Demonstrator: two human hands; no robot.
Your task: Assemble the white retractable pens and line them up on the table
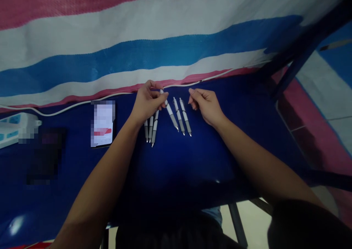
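Between thumb and fingers, my left hand (150,100) pinches the top end of a white pen with a grey grip (171,114), its tip pointing down and right. Two similar pens, a middle one (178,115) and a right one (185,116), lie side by side just right of it. Three more pens (154,128) lie partly under my left hand, their upper ends hidden. My right hand (205,104) is beside the right pen, its thumb and index finger closed together; nothing clear shows between them.
A phone with a lit screen (103,122) lies on the dark blue table (176,175) at left. Farther left are a white power strip (16,128) and a dark, blurred object (45,153). A white cable (110,95) runs along the back edge by a striped sheet (165,51).
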